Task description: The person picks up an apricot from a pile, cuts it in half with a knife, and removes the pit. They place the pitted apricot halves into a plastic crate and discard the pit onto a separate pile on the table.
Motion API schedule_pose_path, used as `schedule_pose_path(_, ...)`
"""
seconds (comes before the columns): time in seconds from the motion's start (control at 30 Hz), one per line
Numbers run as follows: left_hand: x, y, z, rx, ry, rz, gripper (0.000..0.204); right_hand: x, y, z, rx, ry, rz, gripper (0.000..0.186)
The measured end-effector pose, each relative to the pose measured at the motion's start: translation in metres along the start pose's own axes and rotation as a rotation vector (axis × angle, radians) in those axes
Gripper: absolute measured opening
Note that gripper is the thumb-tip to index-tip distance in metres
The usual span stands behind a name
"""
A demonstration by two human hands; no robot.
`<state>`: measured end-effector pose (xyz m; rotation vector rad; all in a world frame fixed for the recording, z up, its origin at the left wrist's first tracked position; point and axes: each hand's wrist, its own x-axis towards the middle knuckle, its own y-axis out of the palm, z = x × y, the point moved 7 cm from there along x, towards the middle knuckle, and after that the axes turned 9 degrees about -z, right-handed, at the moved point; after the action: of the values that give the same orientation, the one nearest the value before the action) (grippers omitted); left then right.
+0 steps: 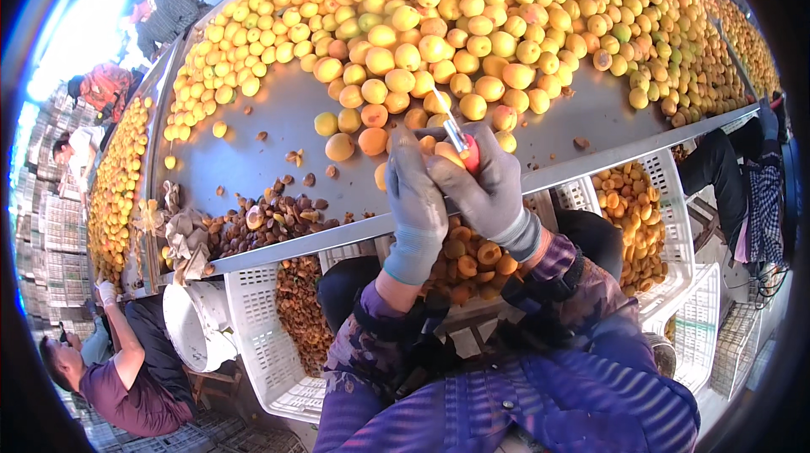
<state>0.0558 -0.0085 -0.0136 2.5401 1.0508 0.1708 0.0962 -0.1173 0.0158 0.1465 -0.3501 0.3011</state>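
Note:
My hands, in grey gloves, meet just over the metal table's front edge. My left hand (412, 200) is closed round an apricot (448, 152), partly hidden by the fingers. My right hand (488, 187) grips a red-handled tool (471, 158) with a slim pale shaft pointing up and away, its thumb against the fruit. Behind them whole yellow apricots (371, 141) are heaped on the table (607, 124). Dark pits and scraps (261, 217) lie to their left, and a crate of orange halves (472, 263) is below my hands.
White plastic crates with scraps (299, 318) and halves (629, 221) flank my legs. A white bucket (181, 322) stands left. Crumpled cloth or paper (186, 238) lies on the table. Other people (118, 377) work at left; another (717, 175) sits at right. Stacked crates (63, 225) fill the far left.

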Motion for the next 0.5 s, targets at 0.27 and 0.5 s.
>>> schedule_pose_path(0.27,0.013,-0.01,0.02,-0.499,-0.541,0.019,0.056,-0.008,-0.013,0.005,0.174,0.498,0.538,0.024)
schedule_pose_path(0.5,0.006,0.005,0.002,-0.32,-0.432,0.414,0.034,0.008,-0.041,-0.009,0.177,0.322,0.221,0.024)
